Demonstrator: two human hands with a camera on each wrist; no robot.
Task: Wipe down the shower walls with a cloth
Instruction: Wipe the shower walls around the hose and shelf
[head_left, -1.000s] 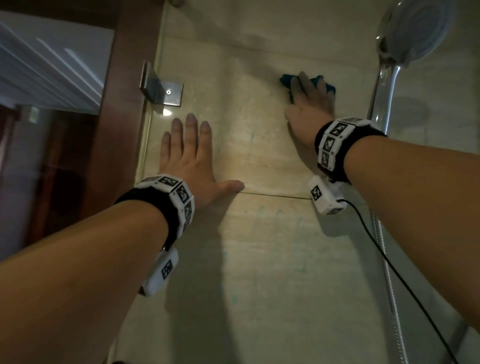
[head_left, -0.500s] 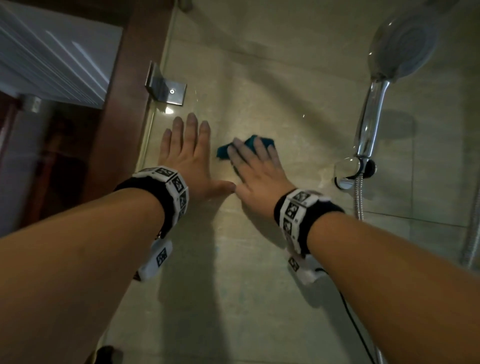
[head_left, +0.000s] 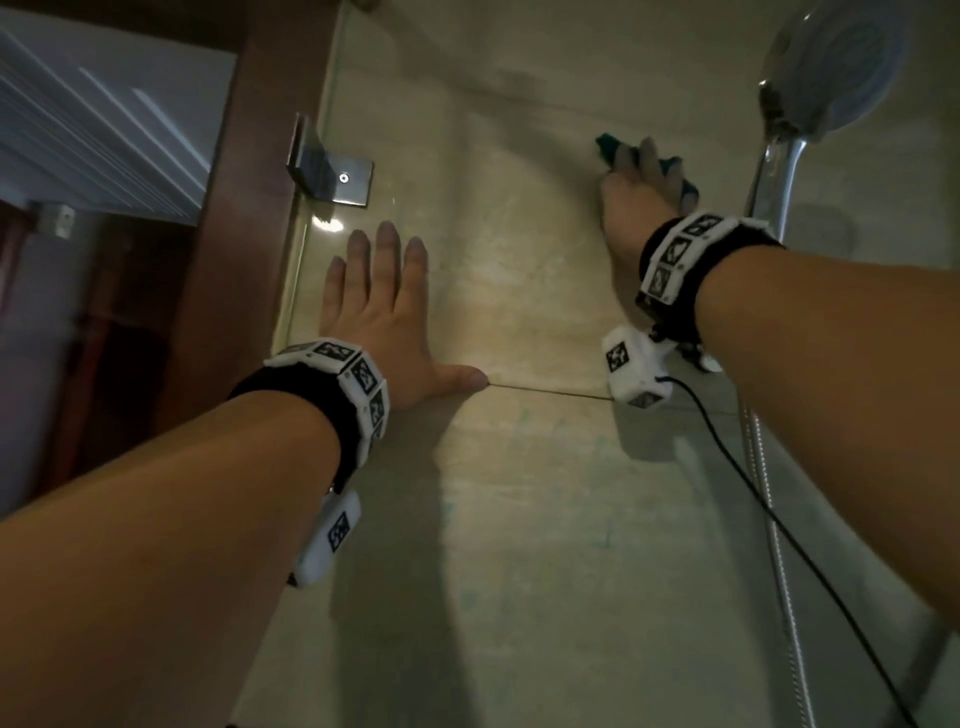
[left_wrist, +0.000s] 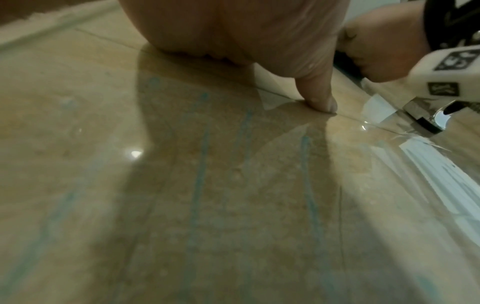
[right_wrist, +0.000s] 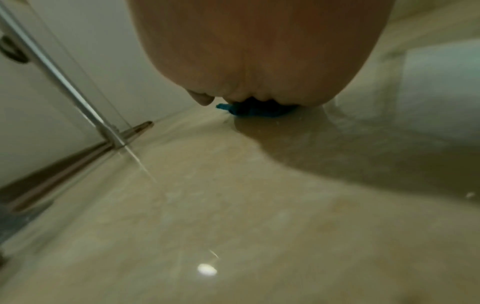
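The beige tiled shower wall (head_left: 519, 519) fills the head view, with faint blue streaks (left_wrist: 200, 148) on the lower tile. My right hand (head_left: 641, 182) presses a teal cloth (head_left: 608, 144) flat against the wall at upper right, fingers straight over it, just left of the shower handle. In the right wrist view only the cloth's edge (right_wrist: 249, 111) shows under the palm. My left hand (head_left: 382, 306) lies flat on the wall at centre left, fingers spread, thumb (left_wrist: 319, 96) along a grout line.
A chrome shower head (head_left: 831, 73) with handle and hose (head_left: 779, 545) hangs at the right. A metal bracket (head_left: 332, 171) holds a glass panel edge at the left, beside a brown door frame (head_left: 234, 234). A black cable (head_left: 769, 509) trails from my right wrist.
My right hand swept the cloth from upper right down to beside the left hand, then back up to the upper right near the shower handle. The left hand stayed flat in place.
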